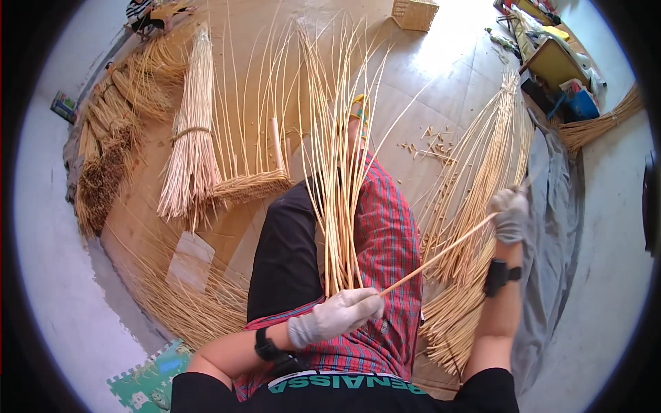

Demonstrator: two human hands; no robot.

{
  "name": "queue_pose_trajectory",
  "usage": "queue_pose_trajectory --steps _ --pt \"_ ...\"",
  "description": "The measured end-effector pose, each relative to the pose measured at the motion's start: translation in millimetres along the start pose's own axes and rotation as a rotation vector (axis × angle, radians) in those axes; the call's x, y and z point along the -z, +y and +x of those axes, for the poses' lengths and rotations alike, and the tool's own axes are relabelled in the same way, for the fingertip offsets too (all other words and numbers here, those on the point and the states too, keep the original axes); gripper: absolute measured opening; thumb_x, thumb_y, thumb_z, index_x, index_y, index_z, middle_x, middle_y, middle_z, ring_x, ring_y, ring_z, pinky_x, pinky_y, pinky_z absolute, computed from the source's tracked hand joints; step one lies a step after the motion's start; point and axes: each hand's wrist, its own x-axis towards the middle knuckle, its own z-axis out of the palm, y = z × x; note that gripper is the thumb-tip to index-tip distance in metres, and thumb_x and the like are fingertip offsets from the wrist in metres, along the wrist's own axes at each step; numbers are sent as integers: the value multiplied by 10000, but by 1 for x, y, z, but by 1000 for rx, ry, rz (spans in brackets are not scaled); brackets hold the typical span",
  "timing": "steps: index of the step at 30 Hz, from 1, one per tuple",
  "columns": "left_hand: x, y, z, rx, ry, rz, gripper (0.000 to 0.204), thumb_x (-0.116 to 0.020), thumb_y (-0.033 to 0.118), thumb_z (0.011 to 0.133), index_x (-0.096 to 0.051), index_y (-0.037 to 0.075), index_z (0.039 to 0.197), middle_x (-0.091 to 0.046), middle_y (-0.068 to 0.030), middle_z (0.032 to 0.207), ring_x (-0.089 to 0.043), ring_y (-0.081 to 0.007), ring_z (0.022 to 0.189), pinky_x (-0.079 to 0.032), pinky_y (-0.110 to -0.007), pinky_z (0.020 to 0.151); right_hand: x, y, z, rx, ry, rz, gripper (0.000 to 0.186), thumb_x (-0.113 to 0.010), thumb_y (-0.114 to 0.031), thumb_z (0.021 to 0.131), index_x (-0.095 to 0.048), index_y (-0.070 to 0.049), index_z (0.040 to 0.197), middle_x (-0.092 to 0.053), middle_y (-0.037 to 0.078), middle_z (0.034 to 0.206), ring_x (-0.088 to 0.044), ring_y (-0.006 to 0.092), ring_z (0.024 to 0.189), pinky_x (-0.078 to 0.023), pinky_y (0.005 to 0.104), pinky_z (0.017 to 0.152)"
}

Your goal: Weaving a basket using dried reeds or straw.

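Note:
A single peeled wicker rod (438, 256) runs slantwise between my two gloved hands. My left hand (341, 316), low over my lap, is closed on its lower end. My right hand (508, 212), raised farther out to the right, is closed round the other part of the rod. Something thin and blurred sticks out beyond the right fist; I cannot make out what it is. Across my lap lies a loose bunch of wicker rods (336, 227), butt ends near my left hand and thin tips fanning away. Below my right hand spreads a larger pile of rods (458, 289).
A partly woven basket piece (253, 186) with upright stakes stands ahead left, beside a tied pale bundle (189, 148). Several brown bundles (103, 158) line the left wall. Short offcuts (441, 148) litter the floor ahead right. A box-shaped woven basket (414, 14) sits far off.

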Motion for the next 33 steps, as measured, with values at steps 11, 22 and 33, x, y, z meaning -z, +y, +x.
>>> queue_pose_trajectory --steps 11,22,33 --pt "30 -1 -11 -255 299 7 308 -522 300 1050 -645 55 910 -532 56 737 -441 0 636 -348 -182 566 -52 -107 15 267 26 -253 349 -501 -301 1044 -590 -13 1220 -429 -39 751 -435 99 681 -482 265 715" --pt "88 -52 48 -49 632 -96 207 -559 247 1031 -575 75 1144 -480 39 716 -444 -38 559 -432 -229 486 -90 256 50 -117 -409 -1832 355 -619 -311 936 -686 -17 1125 -726 126 917 -692 218 796 -554 341 749" --pt "90 -42 37 -165 663 1026 864 -766 248 831 -302 16 1522 -561 -279 1308 -596 -386 1170 -498 -390 953 -88 306 69 -246 -305 -2189 412 -651 -355 818 -702 1 1022 -715 229 1003 -702 355 930 -548 429 861"
